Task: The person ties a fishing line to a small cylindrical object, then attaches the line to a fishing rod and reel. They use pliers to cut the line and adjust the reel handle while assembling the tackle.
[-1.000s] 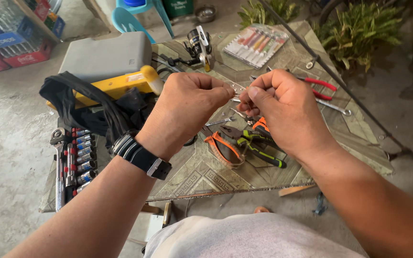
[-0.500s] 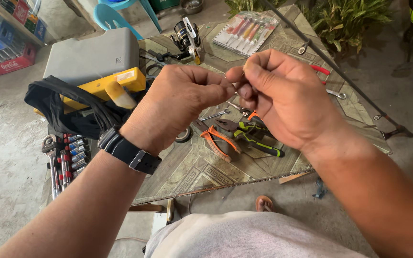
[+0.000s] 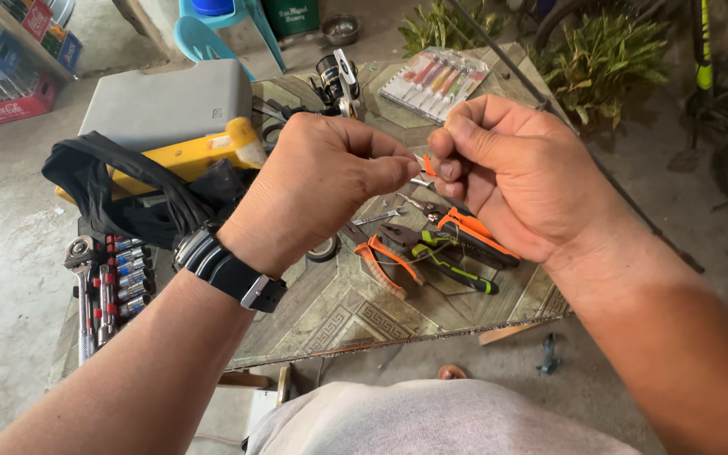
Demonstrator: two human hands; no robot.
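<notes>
- Left hand [image 3: 326, 181] curled nearly closed, thumb and forefinger pinched on a small orange piece [image 3: 428, 165], too small to identify
- Right hand [image 3: 511, 173] bunched the same way, fingertips [image 3: 446, 168] meeting the left's at that piece, held above the patterned table [image 3: 339, 316]
- Below the hands, orange-handled pliers [image 3: 381, 261] and green-handled pliers [image 3: 448, 261] lying on the table
- At left, socket set [image 3: 115, 282] holding ratchet [image 3: 83, 295] and a row of sockets
- Grey and yellow tool case [image 3: 170, 114] closed, contents hidden
</notes>
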